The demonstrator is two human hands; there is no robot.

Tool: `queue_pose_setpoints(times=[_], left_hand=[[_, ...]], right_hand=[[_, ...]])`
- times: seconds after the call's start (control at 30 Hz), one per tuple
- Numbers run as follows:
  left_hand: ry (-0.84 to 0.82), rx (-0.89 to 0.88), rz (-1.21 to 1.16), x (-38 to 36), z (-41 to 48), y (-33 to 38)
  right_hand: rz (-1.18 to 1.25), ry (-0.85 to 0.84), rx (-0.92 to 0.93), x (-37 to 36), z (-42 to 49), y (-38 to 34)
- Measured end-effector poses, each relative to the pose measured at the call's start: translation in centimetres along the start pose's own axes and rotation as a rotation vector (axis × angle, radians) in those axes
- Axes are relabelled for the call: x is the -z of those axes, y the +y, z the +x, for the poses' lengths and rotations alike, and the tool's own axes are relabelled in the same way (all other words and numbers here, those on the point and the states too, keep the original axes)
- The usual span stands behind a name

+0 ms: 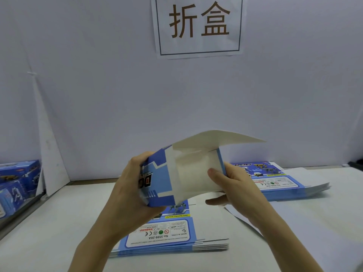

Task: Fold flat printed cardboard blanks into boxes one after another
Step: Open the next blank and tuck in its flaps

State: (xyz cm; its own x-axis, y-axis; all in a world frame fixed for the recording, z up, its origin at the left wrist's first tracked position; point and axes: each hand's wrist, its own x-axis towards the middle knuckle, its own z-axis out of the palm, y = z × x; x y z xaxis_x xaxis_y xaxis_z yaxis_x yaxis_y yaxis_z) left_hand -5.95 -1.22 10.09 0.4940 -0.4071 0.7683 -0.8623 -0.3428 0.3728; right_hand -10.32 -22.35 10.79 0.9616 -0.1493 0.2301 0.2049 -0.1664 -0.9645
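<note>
Box (157,185) midair, L hand (127,185) in grip on end, R hand (233,185) prob. in pinch on flap (194,173).

Bright, even light; soft shadows, wide-angle edge bending.

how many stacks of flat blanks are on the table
2: the near stack below the held box, and the far stack at right behind the right hand. Others may be hidden.

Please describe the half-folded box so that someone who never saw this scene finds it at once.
Under the wall sign with two large brown characters, the left hand and right hand hold the box above the table. Unlike the near stack and right stack of flat blanks, it is opened up, one white flap raised.
</note>
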Motion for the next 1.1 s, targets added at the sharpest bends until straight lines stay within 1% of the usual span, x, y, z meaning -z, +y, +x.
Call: queue_pose_setpoints(times=[0.07,0.17,0.2,0.3,0.37,0.43,0.5,0.53,0.57,0.63,0.67,0.7,0.77,0.83,0.97,1.03,1.1], left_hand=[[-0.001,-0.024,0.016,0.2,0.0,0.0],[0.025,0.008,-0.013,0.1,0.0,-0.1],[0.037,0.032,-0.041,0.1,-0.1,-0.2],[0.009,0.185,-0.255,0.3,-0.6,-0.9],[-0.046,0.258,-0.364,0.2,-0.7,-1.0],[-0.032,0.303,-0.343,-0.5,-0.4,-0.7],[0.039,0.338,-0.277,-1.0,0.1,-0.4],[0.044,0.376,-0.311,-1.1,0.2,-0.2],[0.010,0.424,-0.412,-1.1,0.4,0.0],[-0.110,0.477,-0.697,-0.7,0.5,0.6],[-0.134,0.474,-0.793,-0.7,0.6,0.8],[-0.120,0.471,-0.831,-0.9,0.6,1.0],[-0.050,0.506,-0.846,-1.3,0.6,1.1],[-0.014,0.537,-0.843,-1.3,0.4,0.7],[-0.041,0.636,-0.830,-0.9,0.0,-0.2],[-0.064,0.656,-0.817,-0.9,0.1,0.0],[-0.091,0.658,-0.796,-0.8,0.1,0.2]], right_hand=[[0.005,-0.044,0.004,0.1,-0.2,-0.2],[-0.057,0.016,0.015,0.3,-0.2,-0.3],[-0.079,0.006,0.017,0.5,-0.2,-0.4],[-0.089,-0.089,-0.013,1.2,-0.6,-0.7],[-0.163,-0.083,-0.031,1.5,-0.9,-0.9],[-0.282,-0.011,-0.030,1.2,-0.7,-0.6],[-0.394,0.127,-0.012,0.9,-0.3,-0.3],[-0.459,0.188,0.003,0.9,-0.2,-0.3],[-0.530,0.223,0.018,0.9,-0.2,-0.4],[-0.669,0.209,0.069,0.7,-0.4,-0.5],[-0.707,0.184,0.092,0.5,-0.6,-0.6],[-0.727,0.168,0.107,0.3,-0.7,-0.7],[-0.769,0.150,0.117,0.3,-0.6,-0.4],[-0.718,0.168,0.121,0.2,-0.5,-0.1],[-0.735,0.085,0.074,0.3,-0.2,0.1],[-0.697,0.095,0.080,0.2,-0.1,0.3],[-0.691,0.096,0.127,0.0,-0.2,0.3]])
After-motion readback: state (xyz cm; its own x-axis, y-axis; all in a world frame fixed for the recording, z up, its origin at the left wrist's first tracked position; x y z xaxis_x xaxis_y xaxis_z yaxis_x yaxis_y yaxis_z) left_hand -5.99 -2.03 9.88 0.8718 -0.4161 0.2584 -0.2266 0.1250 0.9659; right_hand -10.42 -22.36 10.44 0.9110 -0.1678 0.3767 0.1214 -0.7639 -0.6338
